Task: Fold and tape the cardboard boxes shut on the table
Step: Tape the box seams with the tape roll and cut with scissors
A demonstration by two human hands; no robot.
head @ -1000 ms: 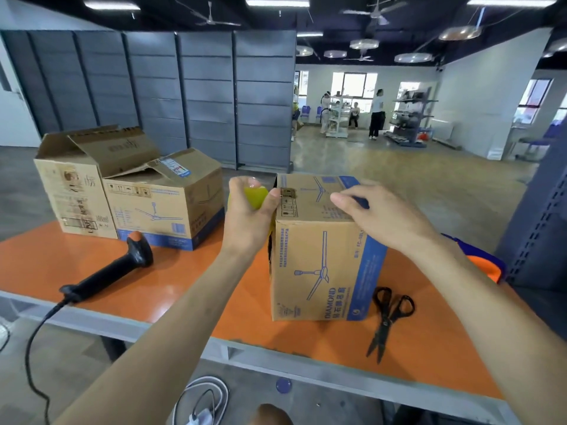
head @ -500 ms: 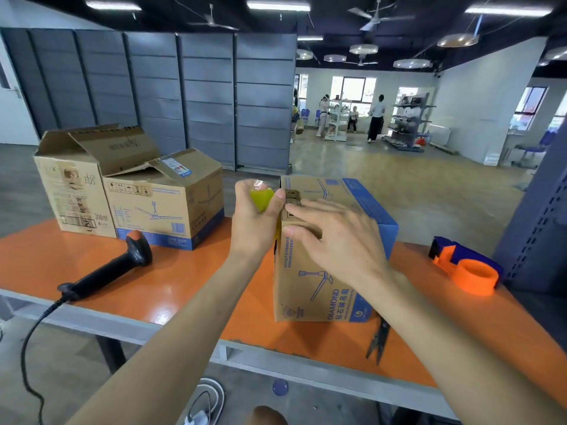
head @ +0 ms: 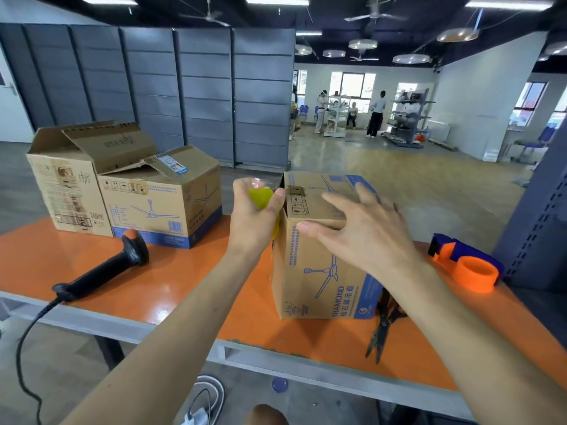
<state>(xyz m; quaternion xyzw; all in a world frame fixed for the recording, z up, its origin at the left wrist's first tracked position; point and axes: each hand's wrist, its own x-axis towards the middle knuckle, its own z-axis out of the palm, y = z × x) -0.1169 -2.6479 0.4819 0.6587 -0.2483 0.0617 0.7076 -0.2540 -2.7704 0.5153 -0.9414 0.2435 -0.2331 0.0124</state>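
Observation:
A tall cardboard box (head: 319, 274) with a blue fan print stands on the orange table (head: 76, 262), its top flaps folded down. My left hand (head: 254, 219) grips a yellow-green tape roll (head: 260, 196) against the box's upper left edge. Spread flat, my right hand (head: 362, 228) presses on the top front edge of the box. Two more cardboard boxes stand at the back left: one fan box (head: 162, 197) with a loose flap and an open one (head: 67, 179) behind it.
A black barcode scanner (head: 104, 271) with its cable lies on the table to the left. Scissors (head: 383, 329) lie by the box's right front corner. An orange and blue tape dispenser (head: 469, 265) sits at the right. People stand far off in the room.
My right hand slid from the far right of the box top to its near left edge, then drew back a little along the front edge. The left hand stayed at the corner with the tape.

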